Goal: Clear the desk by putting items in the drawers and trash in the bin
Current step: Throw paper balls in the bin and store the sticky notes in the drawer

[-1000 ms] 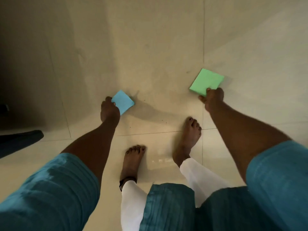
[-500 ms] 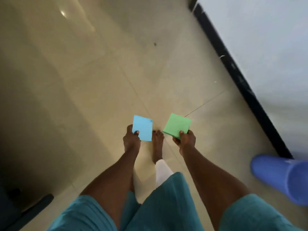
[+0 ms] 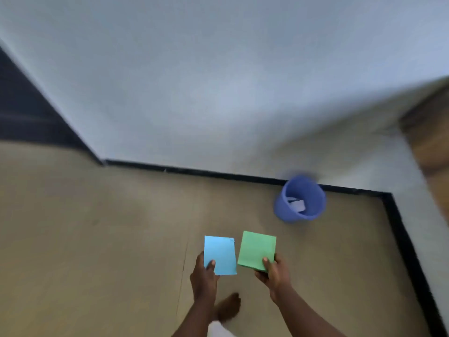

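- blue paper (image 3: 220, 255) is pinched in the left hand (image 3: 204, 276), with the thumb on top so it does not slip.
- green paper (image 3: 256, 249) is pinched the same way in the right hand (image 3: 274, 273).
- both papers are held out in front, above the floor (image 3: 97, 239).
- the bin (image 3: 283, 212) is near, by the wall.
- i think the papers are trash, ready to drop in.

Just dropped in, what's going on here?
A person is on a tan tiled floor, the left hand pinching a light blue square paper and the right hand gripping a green square paper. A blue plastic bin sits ahead to the right by the wall, pale scraps inside. Neither paper is in it yet.
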### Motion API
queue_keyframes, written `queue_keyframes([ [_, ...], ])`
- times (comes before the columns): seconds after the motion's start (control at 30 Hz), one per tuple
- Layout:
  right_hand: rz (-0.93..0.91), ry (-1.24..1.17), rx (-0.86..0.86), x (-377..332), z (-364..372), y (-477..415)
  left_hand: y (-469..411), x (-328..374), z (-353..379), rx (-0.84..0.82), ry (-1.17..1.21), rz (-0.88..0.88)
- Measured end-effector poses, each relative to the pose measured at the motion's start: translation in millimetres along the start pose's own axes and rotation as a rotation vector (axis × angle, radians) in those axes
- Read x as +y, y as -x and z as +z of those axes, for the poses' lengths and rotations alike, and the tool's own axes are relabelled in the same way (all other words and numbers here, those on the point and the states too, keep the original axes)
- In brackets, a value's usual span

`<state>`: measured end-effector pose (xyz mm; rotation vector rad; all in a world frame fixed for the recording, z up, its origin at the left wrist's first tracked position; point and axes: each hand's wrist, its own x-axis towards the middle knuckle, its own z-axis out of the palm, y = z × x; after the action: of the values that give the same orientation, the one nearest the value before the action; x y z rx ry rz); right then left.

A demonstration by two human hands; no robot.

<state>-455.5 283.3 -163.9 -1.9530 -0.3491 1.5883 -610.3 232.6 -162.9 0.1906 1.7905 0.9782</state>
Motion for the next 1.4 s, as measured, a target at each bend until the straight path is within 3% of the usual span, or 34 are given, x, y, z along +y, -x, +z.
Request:
queue_keyframes([
  [0.2, 0.018, -0.256, 0.17, -68, -65, -2, 16, 84, 102, -0.168, -0.338, 0.167],
  [0.37, -0.02, -0.421, 0.233, -125, -115, 7, 46, 133, 174, -0.274, -0.413, 0.24],
  [0.6, -0.214, -0.596, 0.379, -217, -190, 10, 87, 192, 288, -0.451, -0.528, 0.431],
  [0.93, -0.483, -0.82, 0.923, -336, -311, 36, 169, 276, 489, -0.794, -0.696, 0.752],
  [1.17, -0.43, -0.971, 1.242, -358, -374, 58, 234, 263, 584, -1.106, -0.934, 0.826],
  [1.4, -0.228, -0.874, 1.438, -323, -437, 69, 307, 207, 634, -1.304, -1.013, 0.798],
])
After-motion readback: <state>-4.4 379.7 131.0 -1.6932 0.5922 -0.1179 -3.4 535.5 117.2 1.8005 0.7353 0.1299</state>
